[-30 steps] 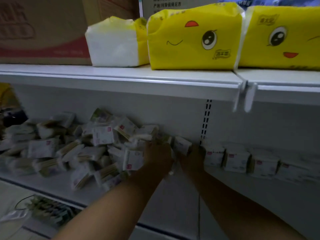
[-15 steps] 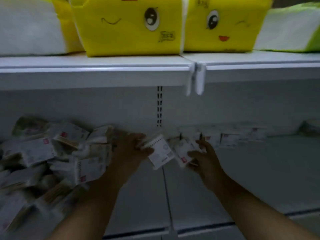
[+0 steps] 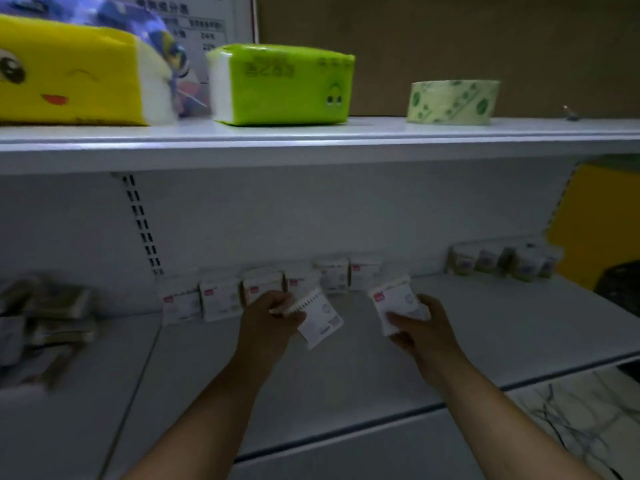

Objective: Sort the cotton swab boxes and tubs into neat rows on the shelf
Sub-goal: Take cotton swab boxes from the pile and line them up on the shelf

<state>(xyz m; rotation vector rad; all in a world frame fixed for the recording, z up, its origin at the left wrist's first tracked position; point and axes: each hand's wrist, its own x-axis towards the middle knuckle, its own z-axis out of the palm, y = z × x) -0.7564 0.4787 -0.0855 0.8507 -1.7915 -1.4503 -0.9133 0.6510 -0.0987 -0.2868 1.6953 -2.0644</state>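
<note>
Blurring softens the dim head view, so print on the packs cannot be read. At the far left edge a loose heap of cotton swab packs [image 3: 45,327] is cut off by the frame and too smeared to count. Along the back of the white metal lower shelf [image 3: 519,327] stands a row of white swab boxes with red tags [image 3: 263,289]; about six show, some partly hidden behind the hands. Farther right, well apart, a cluster of small round swab tubs [image 3: 502,263] sits against the back wall, roughly five, their outlines merging. The left hand [image 3: 268,315] is closed around the top edge of one tilted white swab box [image 3: 318,320], held above the shelf. The right hand [image 3: 420,325] grips a second white swab box [image 3: 393,303], fingers wrapped over its lower half. On the upper shelf [image 3: 311,147] lie one yellow cartoon-face tissue pack [image 3: 69,71], cut off at left, one green tissue pack [image 3: 282,84] and one pale green tape roll [image 3: 453,102].
</note>
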